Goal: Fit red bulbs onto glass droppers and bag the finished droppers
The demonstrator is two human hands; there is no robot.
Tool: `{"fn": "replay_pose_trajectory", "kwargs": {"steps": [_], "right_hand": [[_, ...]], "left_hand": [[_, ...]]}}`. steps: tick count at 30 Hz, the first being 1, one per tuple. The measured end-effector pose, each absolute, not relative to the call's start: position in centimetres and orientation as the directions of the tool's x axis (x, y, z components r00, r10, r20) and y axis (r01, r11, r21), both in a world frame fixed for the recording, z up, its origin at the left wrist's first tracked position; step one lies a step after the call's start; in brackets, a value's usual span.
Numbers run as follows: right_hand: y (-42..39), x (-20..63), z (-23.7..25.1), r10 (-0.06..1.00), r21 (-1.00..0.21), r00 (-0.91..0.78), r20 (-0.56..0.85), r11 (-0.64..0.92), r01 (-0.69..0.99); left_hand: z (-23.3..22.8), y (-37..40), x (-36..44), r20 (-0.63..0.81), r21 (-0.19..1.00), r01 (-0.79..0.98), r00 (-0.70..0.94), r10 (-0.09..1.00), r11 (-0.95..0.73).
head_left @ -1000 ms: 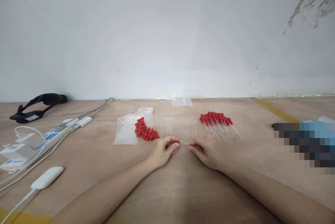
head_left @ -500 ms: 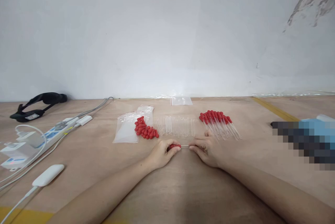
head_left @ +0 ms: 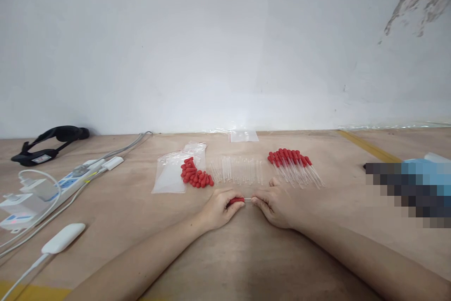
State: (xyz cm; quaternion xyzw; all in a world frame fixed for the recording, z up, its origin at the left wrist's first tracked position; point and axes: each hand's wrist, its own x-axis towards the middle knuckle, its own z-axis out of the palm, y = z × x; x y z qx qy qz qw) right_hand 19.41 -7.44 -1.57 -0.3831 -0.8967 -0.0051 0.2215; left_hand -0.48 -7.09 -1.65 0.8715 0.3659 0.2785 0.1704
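Between finger and thumb, my left hand (head_left: 222,208) pinches a red rubber bulb (head_left: 235,201). My right hand (head_left: 273,204) grips a thin clear glass tube (head_left: 248,199), its end at the bulb's mouth; how far it sits inside is hidden by the fingers. Just beyond my left hand lies a heap of loose red rubber bulbs (head_left: 195,175). A row of bare clear tubes (head_left: 237,170) lies behind both hands. Past my right hand, several droppers (head_left: 291,162) with red bulbs fitted on clear tubes lie side by side.
Clear plastic bags (head_left: 169,176) lie behind the loose bulbs, another bag (head_left: 244,136) by the wall. A power strip (head_left: 72,180) with plugs and cables, a white charger (head_left: 63,239) and a black head strap (head_left: 49,143) occupy the left. A blue item (head_left: 426,174) and a pixelated patch are at right.
My hands have drawn slightly closer together, so less of the tube shows between them. The piles on the table look the same.
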Motion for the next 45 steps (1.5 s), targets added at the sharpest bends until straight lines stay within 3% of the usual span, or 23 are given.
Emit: {"fn": "replay_pose_trajectory", "kwargs": {"steps": [8, 14, 16, 19, 22, 25, 41, 45], "right_hand": [[-6.9, 19.2, -1.8, 0.718, -0.211, -0.604, 0.347, 0.687, 0.695], [-6.2, 21.0, 0.1, 0.777, -0.366, -0.51, 0.369, 0.626, 0.689], [-5.2, 22.7, 1.3, 0.858, -0.446, -0.353, 0.373, 0.5, 0.742], [-3.2, 25.8, 2.8, 0.946, -0.544, 0.006, 0.324, 0.181, 0.82], [-1.5, 28.2, 2.9, 0.921, -0.474, 0.245, 0.303, -0.078, 0.877], [-0.8, 29.3, 1.3, 0.92, -0.415, 0.307, 0.245, -0.186, 0.89], [-1.0, 28.5, -0.7, 0.919, -0.325, 0.247, 0.307, -0.143, 0.935], [-1.9, 25.9, -0.1, 0.926, -0.311, 0.115, 0.359, 0.002, 0.95]], "left_hand": [[-1.5, -6.8, -0.5, 0.396, 0.508, 0.533, 0.552, 0.733, -0.676], [-2.3, -6.1, -1.2, 0.334, 0.71, 0.474, 0.425, 0.842, -0.521], [-2.5, -5.9, -1.4, 0.31, 0.712, 0.478, 0.444, 0.84, -0.515], [-2.6, -5.8, -1.4, 0.319, 0.659, 0.507, 0.48, 0.817, -0.556], [-2.5, -5.8, -1.4, 0.329, 0.641, 0.513, 0.49, 0.808, -0.572], [-2.4, -5.9, -1.4, 0.326, 0.64, 0.514, 0.492, 0.807, -0.571], [-2.2, -6.0, -1.2, 0.32, 0.63, 0.517, 0.507, 0.8, -0.579], [-2.0, -5.9, -1.3, 0.323, 0.616, 0.524, 0.512, 0.796, -0.588]]}}
